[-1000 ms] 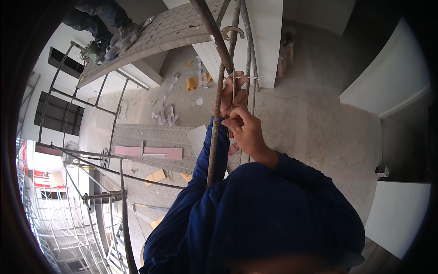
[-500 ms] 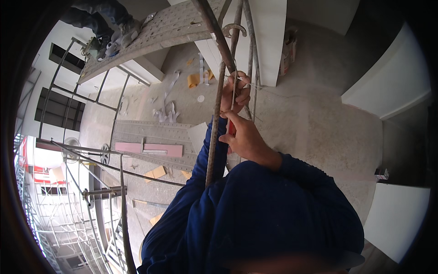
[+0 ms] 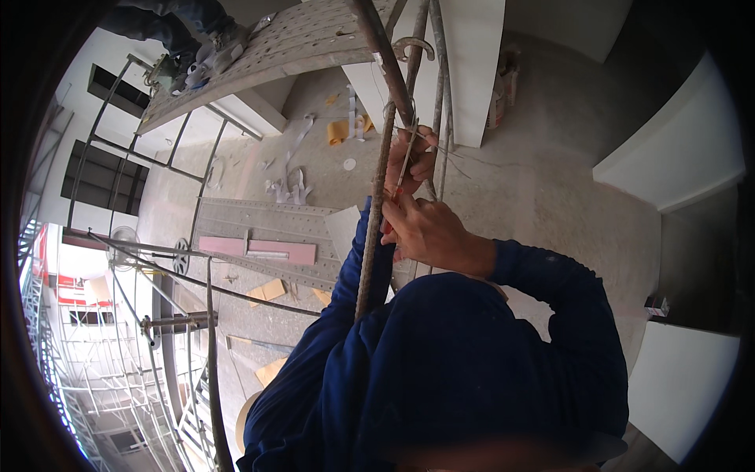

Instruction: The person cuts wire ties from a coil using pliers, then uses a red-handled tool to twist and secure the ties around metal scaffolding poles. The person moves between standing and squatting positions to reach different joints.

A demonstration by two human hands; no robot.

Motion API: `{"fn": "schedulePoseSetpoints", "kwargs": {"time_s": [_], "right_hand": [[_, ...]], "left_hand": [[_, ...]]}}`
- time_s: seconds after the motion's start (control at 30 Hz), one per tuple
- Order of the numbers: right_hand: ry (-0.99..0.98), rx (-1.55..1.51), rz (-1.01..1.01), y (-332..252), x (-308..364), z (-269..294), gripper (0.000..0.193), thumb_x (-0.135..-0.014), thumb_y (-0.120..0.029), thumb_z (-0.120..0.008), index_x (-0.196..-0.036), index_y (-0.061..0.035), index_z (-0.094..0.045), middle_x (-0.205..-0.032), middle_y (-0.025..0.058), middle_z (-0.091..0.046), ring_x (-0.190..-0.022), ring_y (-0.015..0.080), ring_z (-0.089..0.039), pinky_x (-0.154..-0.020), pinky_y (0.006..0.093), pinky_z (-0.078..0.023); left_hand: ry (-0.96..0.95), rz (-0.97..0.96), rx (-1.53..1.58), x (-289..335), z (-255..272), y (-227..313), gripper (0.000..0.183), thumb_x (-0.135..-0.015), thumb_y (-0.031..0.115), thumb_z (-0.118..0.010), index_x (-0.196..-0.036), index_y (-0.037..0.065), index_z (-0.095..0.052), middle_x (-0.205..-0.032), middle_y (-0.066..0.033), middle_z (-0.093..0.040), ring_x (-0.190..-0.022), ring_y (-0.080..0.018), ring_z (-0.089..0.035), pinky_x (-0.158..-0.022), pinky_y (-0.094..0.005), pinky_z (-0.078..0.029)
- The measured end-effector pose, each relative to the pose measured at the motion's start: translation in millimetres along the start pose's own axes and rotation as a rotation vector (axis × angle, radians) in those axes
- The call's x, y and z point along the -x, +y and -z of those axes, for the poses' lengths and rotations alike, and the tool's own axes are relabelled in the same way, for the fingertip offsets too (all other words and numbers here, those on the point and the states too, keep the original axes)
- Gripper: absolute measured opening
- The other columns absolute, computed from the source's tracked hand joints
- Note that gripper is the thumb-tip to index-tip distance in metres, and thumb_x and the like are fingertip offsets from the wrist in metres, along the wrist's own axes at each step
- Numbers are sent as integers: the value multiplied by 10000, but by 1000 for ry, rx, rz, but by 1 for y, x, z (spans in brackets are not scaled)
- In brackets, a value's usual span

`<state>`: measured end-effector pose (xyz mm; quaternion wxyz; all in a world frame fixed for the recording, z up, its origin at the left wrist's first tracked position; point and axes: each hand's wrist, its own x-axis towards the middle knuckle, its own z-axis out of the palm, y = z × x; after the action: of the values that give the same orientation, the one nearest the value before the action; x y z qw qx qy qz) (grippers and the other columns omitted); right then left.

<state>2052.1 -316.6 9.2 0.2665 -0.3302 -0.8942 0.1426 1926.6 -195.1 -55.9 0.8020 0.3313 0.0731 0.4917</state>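
My right hand (image 3: 431, 230) is closed round the red handle of a slim tool (image 3: 403, 173) with a thin metal shaft, which points up and away from me. Just beyond it, my left hand (image 3: 418, 161) has its fingers curled at thin wire (image 3: 445, 148), where a ribbed steel bar (image 3: 372, 244) meets a scaffold pole (image 3: 384, 59). Loose wire ends stick out to the right of that joint. Part of the left palm is hidden behind the shaft and the right hand. The tool's tip lies among the left fingers and is hard to make out.
A perforated scaffold plank (image 3: 314, 43) hooks onto the frame ahead, with another person's legs and shoes (image 3: 212, 55) at its far left. Below lie a second plank (image 3: 228, 216), a pink strip (image 3: 291, 252) and scraps. Scaffold tubes stand at left; white panels (image 3: 672, 134) at right.
My right hand has turned about the tool's handle, its knuckles now more on top, and the right elbow has swung outward. My left hand stays at the wire joint. The view has shifted slightly.
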Motion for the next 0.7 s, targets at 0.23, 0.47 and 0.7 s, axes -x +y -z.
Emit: {"fn": "schedulePoseSetpoints", "kwargs": {"time_s": [0.23,0.47,0.7], "right_hand": [[284,385,440,27,2,39,332,-921,-262,-739,-1170,-47,-696,-918,96,-571,-798,226,-662,-701,344,-587],[405,254,612,35,-28,69,292,-866,-243,-800,-1069,-66,-687,-980,78,-573,-756,189,-621,-695,330,-577],[474,-20,459,43,-54,106,346,-897,-322,-853,-1043,-52,-694,-1022,74,-660,-781,200,-705,-632,316,-576]], "left_hand": [[6,61,146,1,-7,-1,413,-1126,451,-514,-1277,76,-595,-1160,-49,-700,-610,-84,-423,-524,-249,-429],[166,-567,-410,23,-57,-28,505,-1095,391,-597,-1450,39,-525,-1331,-153,-654,-1176,-197,-659,-970,-314,-560],[83,-177,-33,19,-41,-8,374,-1114,269,-564,-1430,70,-572,-1356,-76,-667,-1083,-213,-633,-916,-327,-529]]}}
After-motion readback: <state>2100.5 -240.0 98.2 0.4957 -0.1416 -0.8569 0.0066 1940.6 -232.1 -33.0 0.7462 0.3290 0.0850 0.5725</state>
